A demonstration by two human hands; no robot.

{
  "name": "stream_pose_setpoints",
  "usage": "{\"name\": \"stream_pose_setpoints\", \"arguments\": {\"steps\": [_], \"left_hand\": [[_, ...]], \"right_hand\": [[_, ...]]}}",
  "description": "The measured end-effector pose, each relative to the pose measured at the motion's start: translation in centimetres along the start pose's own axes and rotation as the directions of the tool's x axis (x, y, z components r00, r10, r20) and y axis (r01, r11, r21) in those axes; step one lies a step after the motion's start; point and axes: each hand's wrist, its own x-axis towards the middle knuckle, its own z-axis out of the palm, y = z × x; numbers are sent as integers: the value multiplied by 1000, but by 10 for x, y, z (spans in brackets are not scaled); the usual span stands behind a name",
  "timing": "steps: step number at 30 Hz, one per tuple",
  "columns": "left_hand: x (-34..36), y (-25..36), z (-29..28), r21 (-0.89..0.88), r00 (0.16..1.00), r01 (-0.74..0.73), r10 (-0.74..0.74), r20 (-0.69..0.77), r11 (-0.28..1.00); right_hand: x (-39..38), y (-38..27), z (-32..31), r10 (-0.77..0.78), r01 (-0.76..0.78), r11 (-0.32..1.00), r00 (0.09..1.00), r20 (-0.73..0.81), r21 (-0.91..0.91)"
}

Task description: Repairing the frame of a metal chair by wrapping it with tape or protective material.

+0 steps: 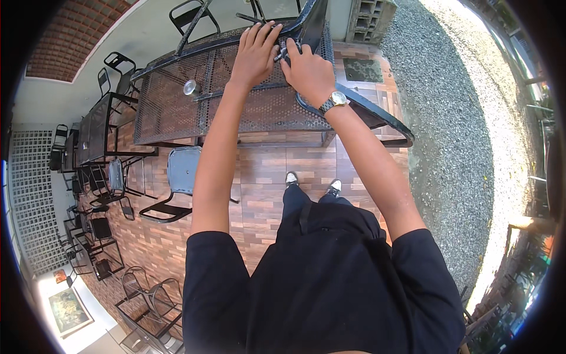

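Observation:
My left hand (254, 59) lies with its fingers stretched over a black metal bar (218, 41) that runs across the perforated metal table (171, 112). Close beside it, my right hand (309, 71) is closed, its thumb and index finger around something small, grey and dark that I cannot make out. The left thumb comes near the same spot. Beyond the right hand, a dark metal panel (315, 35) rises at the table's far right corner. A wristwatch (336, 100) sits on my right wrist.
A small round clear container (190, 88) stands on the table's left part. A dark chair (377, 115) is at the right under my forearm, a grey-backed chair (184, 168) left of my legs. More chairs and tables line the left; gravel (448, 118) borders the tiled floor.

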Motion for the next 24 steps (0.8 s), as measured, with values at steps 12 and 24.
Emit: {"name": "stream_pose_setpoints", "arguments": {"steps": [12, 24], "left_hand": [[0, -4, 3, -128, 998, -18, 11, -56, 992], [-2, -4, 4, -162, 999, -44, 38, -37, 986]], "right_hand": [[-8, 6, -7, -61, 58, 995, 997, -37, -83], [-25, 2, -19, -24, 24, 981, 1000, 0, -190]]}}
